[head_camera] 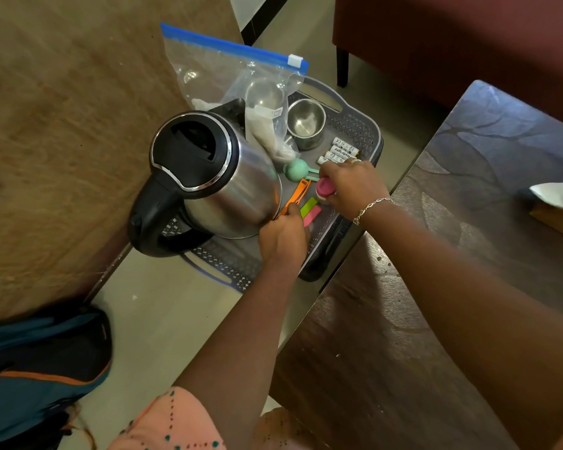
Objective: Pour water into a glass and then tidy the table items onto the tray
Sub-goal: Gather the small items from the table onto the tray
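Pale floor tiles show between a brown wood-grain surface on the left and the dark, glossy desk on the right. The grey perforated plastic tray sits in that gap, and we cannot tell what holds it up. We judge the tidying stage is well along, since most items already lie on the tray. Our right hand grips a small pink-capped bottle near the tray's right edge. Our left hand, fingers curled, pinches the near end of a flat orange clip, just beside the green and pink strips. Next we would probably set both pieces flat and let go, without nudging the white batteries or the round teal piece. A rounded, polished steel kettle with a black lid fills the left side. A small steel cup stands toward the far corner. A crinkled clear zip bag with a blue seal leans over the far edge.
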A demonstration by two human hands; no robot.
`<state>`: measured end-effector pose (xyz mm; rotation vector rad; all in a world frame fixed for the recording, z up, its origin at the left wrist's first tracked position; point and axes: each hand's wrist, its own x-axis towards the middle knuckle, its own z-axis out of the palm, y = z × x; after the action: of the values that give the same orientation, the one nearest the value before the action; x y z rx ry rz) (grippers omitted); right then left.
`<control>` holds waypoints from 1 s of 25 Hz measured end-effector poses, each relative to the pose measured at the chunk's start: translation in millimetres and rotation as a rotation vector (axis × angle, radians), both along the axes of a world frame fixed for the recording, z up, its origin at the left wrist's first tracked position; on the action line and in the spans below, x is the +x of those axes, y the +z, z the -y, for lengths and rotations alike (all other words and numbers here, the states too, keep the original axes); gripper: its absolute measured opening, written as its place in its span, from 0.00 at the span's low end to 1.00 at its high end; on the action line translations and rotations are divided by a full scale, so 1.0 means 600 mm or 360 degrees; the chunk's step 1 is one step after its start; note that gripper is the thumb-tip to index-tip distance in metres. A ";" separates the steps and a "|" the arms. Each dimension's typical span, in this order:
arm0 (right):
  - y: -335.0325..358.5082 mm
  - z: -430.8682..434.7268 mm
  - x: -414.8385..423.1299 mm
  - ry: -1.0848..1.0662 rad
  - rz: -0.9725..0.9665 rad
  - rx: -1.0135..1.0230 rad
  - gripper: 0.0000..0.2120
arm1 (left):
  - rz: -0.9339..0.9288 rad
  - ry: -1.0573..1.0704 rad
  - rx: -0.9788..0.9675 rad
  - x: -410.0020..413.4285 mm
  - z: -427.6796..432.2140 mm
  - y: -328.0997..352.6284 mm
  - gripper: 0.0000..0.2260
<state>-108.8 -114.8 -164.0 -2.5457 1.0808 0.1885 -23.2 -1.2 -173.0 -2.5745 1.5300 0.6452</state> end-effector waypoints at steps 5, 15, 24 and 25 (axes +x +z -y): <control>-0.004 -0.004 -0.008 -0.0037 0.0035 -0.0050 0.15 | -0.0009 0.0044 0.0020 -0.008 0.002 0.008 0.15; 0.000 -0.007 -0.014 -0.0010 0.0083 -0.0048 0.21 | -0.0455 0.1004 0.0065 -0.006 -0.058 0.013 0.08; 0.078 -0.090 -0.110 -0.0202 0.0064 -0.0231 0.33 | -0.0197 0.0249 -0.0305 -0.013 -0.135 0.057 0.20; 0.089 -0.099 -0.122 -0.0209 0.0050 -0.0230 0.34 | -0.0175 0.0152 -0.0310 -0.011 -0.144 0.064 0.24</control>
<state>-182.0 -55.2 -110.6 -2.5814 1.2872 0.0362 -29.8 84.9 -134.9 -2.8143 1.5834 0.6908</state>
